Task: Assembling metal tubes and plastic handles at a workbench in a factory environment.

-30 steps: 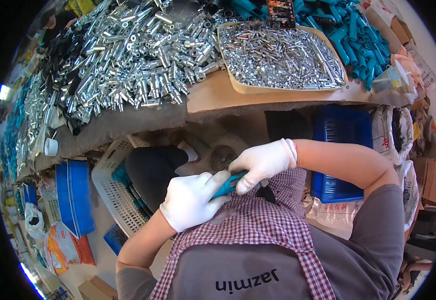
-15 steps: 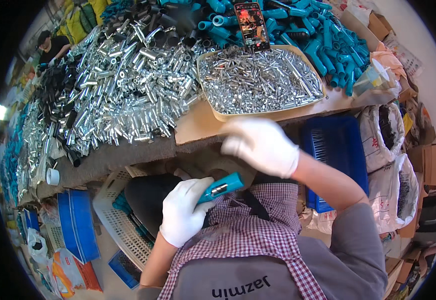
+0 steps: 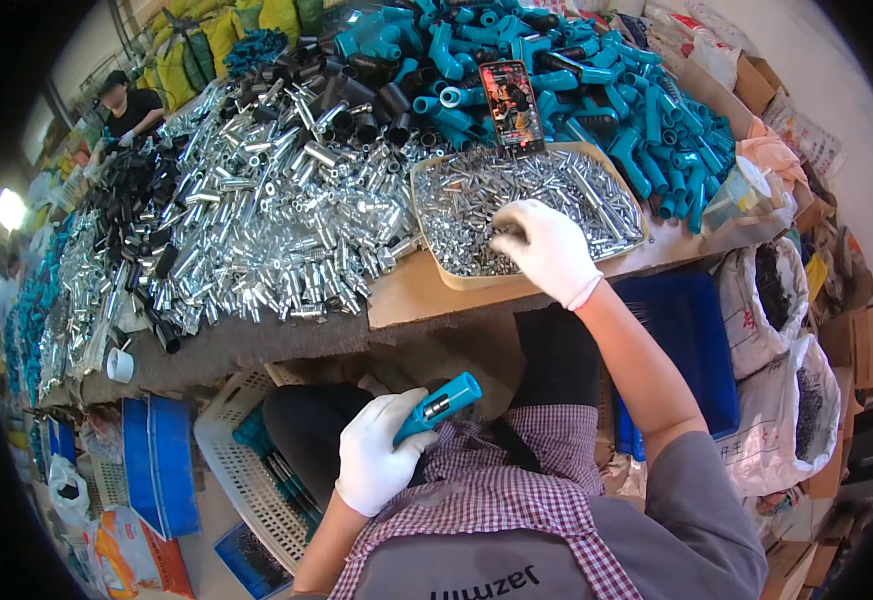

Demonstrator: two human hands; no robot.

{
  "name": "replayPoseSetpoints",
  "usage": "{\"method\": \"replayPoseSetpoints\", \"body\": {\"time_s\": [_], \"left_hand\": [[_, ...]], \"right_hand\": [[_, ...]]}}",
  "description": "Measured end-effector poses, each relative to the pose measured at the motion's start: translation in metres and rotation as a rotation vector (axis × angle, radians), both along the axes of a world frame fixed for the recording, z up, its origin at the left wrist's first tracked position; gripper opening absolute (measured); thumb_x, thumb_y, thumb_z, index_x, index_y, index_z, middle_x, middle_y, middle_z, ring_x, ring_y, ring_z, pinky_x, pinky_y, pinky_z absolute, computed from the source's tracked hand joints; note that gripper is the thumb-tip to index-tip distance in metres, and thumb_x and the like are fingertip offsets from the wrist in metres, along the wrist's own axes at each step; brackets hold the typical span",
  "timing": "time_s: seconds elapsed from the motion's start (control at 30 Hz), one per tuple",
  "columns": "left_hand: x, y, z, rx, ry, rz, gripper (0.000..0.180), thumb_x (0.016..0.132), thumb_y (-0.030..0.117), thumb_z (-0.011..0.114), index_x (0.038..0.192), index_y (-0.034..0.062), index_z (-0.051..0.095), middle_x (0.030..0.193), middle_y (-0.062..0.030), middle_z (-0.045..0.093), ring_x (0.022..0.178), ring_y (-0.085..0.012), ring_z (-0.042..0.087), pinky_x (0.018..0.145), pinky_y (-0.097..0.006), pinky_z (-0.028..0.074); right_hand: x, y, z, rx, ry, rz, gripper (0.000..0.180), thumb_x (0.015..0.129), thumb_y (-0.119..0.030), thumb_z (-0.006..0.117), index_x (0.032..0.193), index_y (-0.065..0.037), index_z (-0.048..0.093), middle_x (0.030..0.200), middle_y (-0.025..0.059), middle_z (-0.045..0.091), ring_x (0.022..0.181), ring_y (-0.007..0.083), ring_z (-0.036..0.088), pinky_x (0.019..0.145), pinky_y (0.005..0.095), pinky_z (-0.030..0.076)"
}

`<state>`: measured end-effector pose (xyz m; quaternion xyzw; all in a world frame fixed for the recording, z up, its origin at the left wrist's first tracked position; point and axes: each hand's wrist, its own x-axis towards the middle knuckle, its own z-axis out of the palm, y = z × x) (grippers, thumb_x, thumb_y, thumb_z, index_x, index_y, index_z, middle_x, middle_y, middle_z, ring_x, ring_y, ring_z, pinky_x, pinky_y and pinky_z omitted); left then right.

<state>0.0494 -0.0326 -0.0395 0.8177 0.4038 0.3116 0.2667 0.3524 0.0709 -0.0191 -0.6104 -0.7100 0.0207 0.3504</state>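
My left hand [image 3: 382, 455], in a white glove, is wrapped round a teal plastic tool handle [image 3: 439, 408] above my lap. The handle tilts up to the right; its round end is open, and a slot in its side shows dark and shiny metal. My gloved right hand [image 3: 549, 250] is over the left front part of a shallow tray [image 3: 477, 284] full of small metal pins and bits. Its fingers are curled together at the parts; whatever they pinch is too small to make out. A phone [image 3: 513, 108] with a lit screen leans at the tray's back edge.
Piles of shiny metal sockets [image 3: 287, 220], black tubes [image 3: 127, 200] and teal handles [image 3: 657, 130] cover the bench. Below it stand a white crate [image 3: 247, 470] at left, a blue bin [image 3: 682, 340] and white sacks [image 3: 782, 420] at right. Another person [image 3: 135, 108] is at far left.
My right hand has moved forward from the bench's front edge to the parts in the tray. My left hand keeps hold of the handle, tilted slightly more upward. The whole view has shifted a little.
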Motion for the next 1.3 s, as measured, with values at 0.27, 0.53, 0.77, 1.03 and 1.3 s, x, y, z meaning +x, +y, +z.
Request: {"method": "replayPoseSetpoints", "body": {"time_s": [0.27, 0.53, 0.77, 1.03, 1.3], "left_hand": [[0.002, 0.001, 0.007, 0.002, -0.029, -0.008, 0.047, 0.068, 0.012, 0.082, 0.113, 0.0043, 0.068, 0.096, -0.0149, 0.069, 0.087, -0.0325, 0.067, 0.078, -0.037, 0.054], [-0.006, 0.005, 0.004, -0.118, 0.035, 0.005, 0.046, 0.070, 0.018, 0.083, 0.112, 0.0047, 0.069, 0.097, -0.0138, 0.070, 0.088, -0.0310, 0.067, 0.078, -0.036, 0.055], [0.004, 0.008, 0.009, 0.134, 0.262, -0.106, 0.079, 0.064, 0.022, 0.085, 0.134, 0.0029, 0.054, 0.085, -0.0128, 0.067, 0.077, -0.0300, 0.066, 0.069, -0.039, 0.054], [0.004, 0.005, -0.003, 0.102, 0.293, -0.104, 0.090, 0.061, 0.021, 0.086, 0.140, 0.0003, 0.048, 0.082, -0.0140, 0.065, 0.075, -0.0310, 0.066, 0.068, -0.040, 0.053], [-0.002, 0.008, -0.008, 0.163, 0.311, -0.068, 0.089, 0.065, 0.026, 0.085, 0.142, 0.0025, 0.046, 0.080, -0.0134, 0.066, 0.072, -0.0291, 0.067, 0.065, -0.039, 0.053]], "right_hand": [[-0.006, 0.006, -0.006, -0.007, -0.057, 0.005, 0.010, 0.086, -0.018, 0.068, 0.089, -0.008, 0.067, 0.085, 0.0125, 0.067, 0.084, 0.0324, 0.066, 0.075, 0.0406, 0.052], [-0.019, -0.020, 0.012, -0.194, 0.637, 0.193, 0.021, 0.081, -0.016, 0.071, 0.096, -0.001, 0.073, 0.082, 0.0070, 0.071, 0.072, 0.0100, 0.063, 0.070, 0.0295, 0.052], [-0.080, -0.075, -0.004, -0.597, 0.324, 0.503, 0.024, 0.080, -0.019, 0.074, 0.093, 0.001, 0.071, 0.083, 0.0142, 0.069, 0.079, 0.0256, 0.068, 0.074, 0.0350, 0.053], [-0.092, -0.094, -0.026, -0.401, 0.044, 0.560, 0.027, 0.086, -0.030, 0.069, 0.097, -0.006, 0.067, 0.090, 0.0131, 0.065, 0.088, 0.0329, 0.065, 0.078, 0.0418, 0.052], [-0.085, -0.109, -0.033, -0.216, -0.021, 0.631, 0.032, 0.084, -0.024, 0.070, 0.110, -0.008, 0.062, 0.099, 0.0113, 0.064, 0.094, 0.0309, 0.065, 0.082, 0.0430, 0.051]]}}
